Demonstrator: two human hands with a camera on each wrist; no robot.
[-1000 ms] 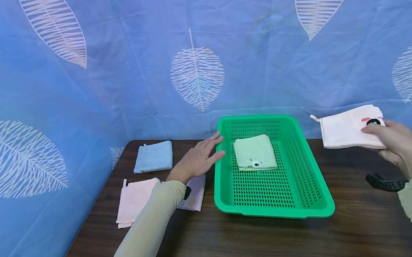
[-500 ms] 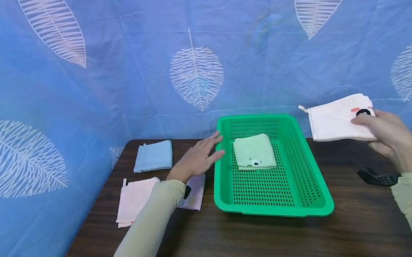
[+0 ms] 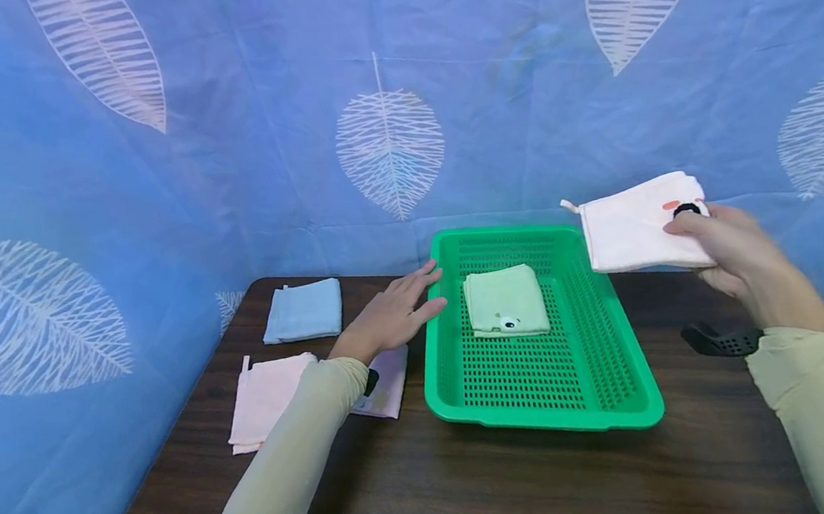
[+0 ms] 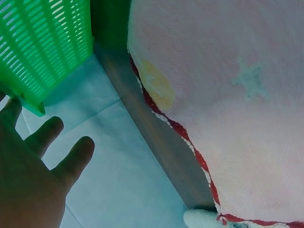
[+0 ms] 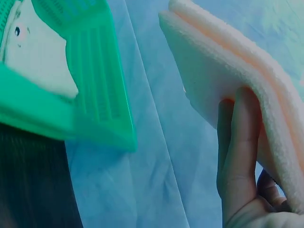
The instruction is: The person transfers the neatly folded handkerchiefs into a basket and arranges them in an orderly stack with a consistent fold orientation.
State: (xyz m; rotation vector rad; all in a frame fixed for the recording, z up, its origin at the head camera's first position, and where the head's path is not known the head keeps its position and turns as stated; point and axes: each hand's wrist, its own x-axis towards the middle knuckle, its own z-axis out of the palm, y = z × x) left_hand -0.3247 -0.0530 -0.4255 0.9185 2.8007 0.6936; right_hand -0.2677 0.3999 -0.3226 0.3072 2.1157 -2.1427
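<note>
My right hand [image 3: 739,252] pinches a folded pale pink towel [image 3: 631,226] by its right end, thumb on top beside a black embroidered patch. The towel is held up at the right rim of a green plastic basket [image 3: 546,423], overlapping that rim in the head view. In the right wrist view, fingers [image 5: 242,142] lie under the towel's folded layers. With fingers straight and spread, my left hand [image 3: 392,318] touches the basket's left rim. Inside the basket lies a folded light green towel [image 3: 506,293] with a small embroidered face.
Left of the basket, a folded blue towel [image 3: 303,310], a pink towel [image 3: 268,396] and a lilac towel [image 3: 388,385] lie on the dark wooden table [image 3: 482,492]. My left forearm partly covers the pink and lilac ones. A blue leaf-print cloth [image 3: 294,135] hangs behind.
My right hand has carried the pale pink towel leftward and up, from right of the basket to its right rim. The left hand has stayed at the left rim.
</note>
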